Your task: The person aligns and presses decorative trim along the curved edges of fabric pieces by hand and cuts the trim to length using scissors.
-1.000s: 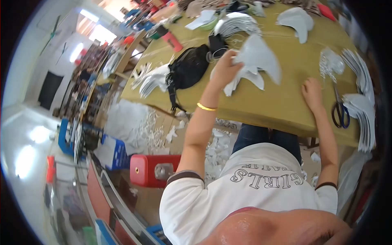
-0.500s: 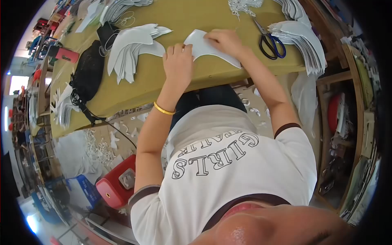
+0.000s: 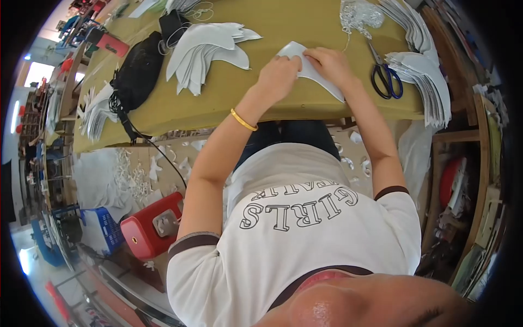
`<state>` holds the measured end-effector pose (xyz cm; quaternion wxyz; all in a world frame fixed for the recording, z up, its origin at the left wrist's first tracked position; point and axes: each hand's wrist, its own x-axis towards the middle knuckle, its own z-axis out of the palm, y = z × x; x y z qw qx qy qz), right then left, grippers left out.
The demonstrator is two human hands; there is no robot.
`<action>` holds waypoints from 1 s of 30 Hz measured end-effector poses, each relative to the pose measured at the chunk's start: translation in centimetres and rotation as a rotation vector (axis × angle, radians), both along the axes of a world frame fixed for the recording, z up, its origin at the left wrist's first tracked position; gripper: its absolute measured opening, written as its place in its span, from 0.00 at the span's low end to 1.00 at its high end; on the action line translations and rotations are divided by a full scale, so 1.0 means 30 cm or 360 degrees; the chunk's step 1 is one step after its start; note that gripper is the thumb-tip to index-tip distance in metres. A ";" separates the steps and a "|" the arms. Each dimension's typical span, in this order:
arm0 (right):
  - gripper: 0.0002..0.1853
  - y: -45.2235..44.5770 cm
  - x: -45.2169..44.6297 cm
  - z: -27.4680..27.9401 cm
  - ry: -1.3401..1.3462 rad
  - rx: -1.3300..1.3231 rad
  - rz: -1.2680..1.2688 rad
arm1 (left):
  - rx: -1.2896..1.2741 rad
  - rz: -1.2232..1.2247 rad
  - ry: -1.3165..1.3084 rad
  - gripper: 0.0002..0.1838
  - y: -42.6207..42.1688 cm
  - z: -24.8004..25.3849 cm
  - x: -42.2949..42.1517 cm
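Observation:
A white, curved cut piece (image 3: 317, 79) of sheet material lies on the yellow-green cloth of the table in front of me. My left hand (image 3: 279, 76), below a yellow bracelet, has its fingers curled on the piece's left edge. From the other side my right hand (image 3: 329, 64) grips the upper right edge, thumb and fingers pinched close to my left fingertips. Both thumbs are largely hidden. Left of my hands rests a fanned stack of similar white pieces (image 3: 204, 52). Scissors with dark blue handles (image 3: 387, 80) lie to the right.
More stacked pieces (image 3: 422, 76) sit at the table's right end. A clear, stringy bundle (image 3: 359, 17) lies at the back. On the left are a black bag (image 3: 136, 76), a cable and a pink-red container (image 3: 113, 45). A red stool (image 3: 151, 226) and scraps are on the floor.
The camera view has shifted, so the table's things appear farther right. My left hand has turned and come closer to my right hand, over the white piece.

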<state>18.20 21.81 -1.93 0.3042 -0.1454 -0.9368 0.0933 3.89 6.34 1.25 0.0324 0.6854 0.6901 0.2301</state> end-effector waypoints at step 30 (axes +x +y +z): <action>0.16 -0.329 0.010 0.253 -0.0057 -0.1891 0.0664 | 0.0290 0.0228 -0.1542 0.12 -0.336 0.047 0.024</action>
